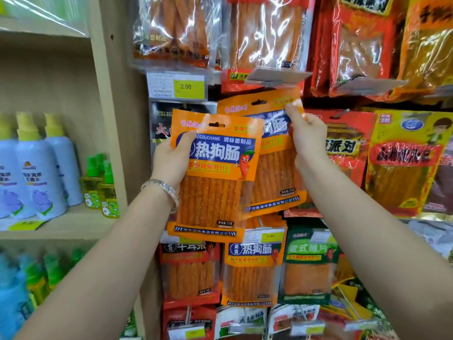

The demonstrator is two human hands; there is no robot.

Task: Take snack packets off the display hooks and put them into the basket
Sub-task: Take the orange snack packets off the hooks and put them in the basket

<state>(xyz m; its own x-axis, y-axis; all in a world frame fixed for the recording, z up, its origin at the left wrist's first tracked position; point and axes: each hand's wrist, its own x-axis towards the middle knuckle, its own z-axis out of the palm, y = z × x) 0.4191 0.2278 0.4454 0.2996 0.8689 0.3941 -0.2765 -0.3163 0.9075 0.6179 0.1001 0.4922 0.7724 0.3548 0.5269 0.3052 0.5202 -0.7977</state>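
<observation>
The left hand (171, 158) gripped one orange plastic snack packet (215, 182) free in the air, while the right hand (308, 136) pinched the top corner of a second orange packet (274, 168), whose hanging hole (258, 102) a hard tug could tear.

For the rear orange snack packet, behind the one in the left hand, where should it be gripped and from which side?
Pinch the rear orange snack packet at its flat upper right corner, from the right, as the right hand does. The front orange packet in the left hand covers its left side.
</observation>
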